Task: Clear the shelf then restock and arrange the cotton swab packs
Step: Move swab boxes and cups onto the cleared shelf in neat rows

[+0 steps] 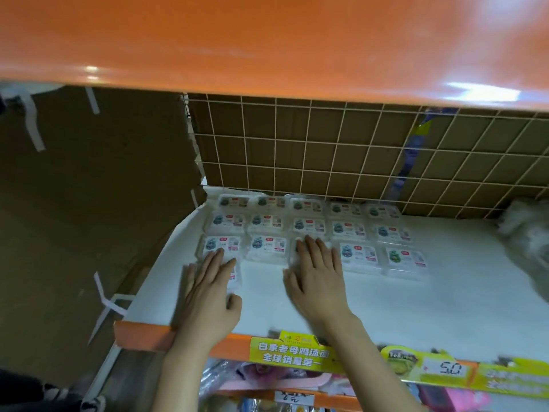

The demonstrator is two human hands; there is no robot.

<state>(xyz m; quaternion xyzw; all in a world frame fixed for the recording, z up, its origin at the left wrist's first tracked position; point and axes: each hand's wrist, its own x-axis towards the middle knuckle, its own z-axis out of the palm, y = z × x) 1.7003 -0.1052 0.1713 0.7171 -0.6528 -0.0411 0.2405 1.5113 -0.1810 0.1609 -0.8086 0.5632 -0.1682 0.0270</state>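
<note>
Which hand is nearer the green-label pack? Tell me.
Right. The right hand lies two packs left of the green-label pack; the left hand is farther left.

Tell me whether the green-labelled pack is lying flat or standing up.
Flat. The green-labelled pack lies label-up on the white shelf, at the front row's right end.

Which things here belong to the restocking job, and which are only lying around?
Job:
- clear plastic cotton swab packs, laid in rows
- white shelf board
- left hand, flat on a front-row pack
- right hand, flat on another pack

Not part of it:
- brown cardboard sheet
- white wire grid
- yellow-green price strip
- crumpled clear plastic bag
</note>
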